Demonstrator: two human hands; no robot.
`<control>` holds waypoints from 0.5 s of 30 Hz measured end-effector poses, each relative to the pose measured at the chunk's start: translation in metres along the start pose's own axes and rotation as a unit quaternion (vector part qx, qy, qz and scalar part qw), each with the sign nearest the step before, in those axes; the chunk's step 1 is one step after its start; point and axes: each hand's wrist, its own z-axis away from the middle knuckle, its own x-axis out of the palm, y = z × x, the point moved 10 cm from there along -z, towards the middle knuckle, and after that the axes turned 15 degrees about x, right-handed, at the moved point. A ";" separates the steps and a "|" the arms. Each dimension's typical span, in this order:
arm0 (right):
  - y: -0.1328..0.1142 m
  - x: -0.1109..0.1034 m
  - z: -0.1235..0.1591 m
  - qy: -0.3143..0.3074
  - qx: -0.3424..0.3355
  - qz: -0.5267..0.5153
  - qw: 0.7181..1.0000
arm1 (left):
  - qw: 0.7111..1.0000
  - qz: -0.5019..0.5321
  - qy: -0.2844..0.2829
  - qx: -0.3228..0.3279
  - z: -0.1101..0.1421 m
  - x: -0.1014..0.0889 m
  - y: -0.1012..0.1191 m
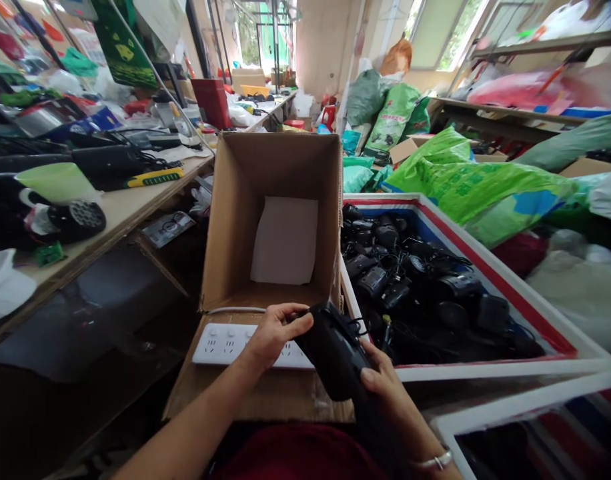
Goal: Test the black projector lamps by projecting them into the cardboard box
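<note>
My left hand (278, 337) and my right hand (385, 393) both grip a black plastic device (333, 350) with a short dark cord, its far end tilted up. Its exact kind is hard to tell. Beneath my left hand lies a white power strip (230, 345) on a cardboard flap (265, 393). Just beyond stands an open cardboard box (273, 193) with a white sheet (284, 240) on its floor. My right hand is close to a white-framed bin (505, 287) packed with similar black devices (410, 287).
A long wooden workbench (115, 213) at left carries black tools, cables and a yellow-handled tool. Green sacks (465, 180) lie behind the bin. Another white-framed bin (505, 413) sits at lower right. Shelves with bags line the far right.
</note>
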 end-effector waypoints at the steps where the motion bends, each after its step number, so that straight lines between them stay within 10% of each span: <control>1: 0.002 -0.001 0.000 0.006 0.010 0.002 1.000 | 1.000 0.002 0.011 -0.007 0.001 0.000 -0.002; 15: 0.012 -0.026 0.005 0.008 0.037 -0.012 0.999 | 0.988 0.054 0.020 -0.144 0.017 0.033 -0.011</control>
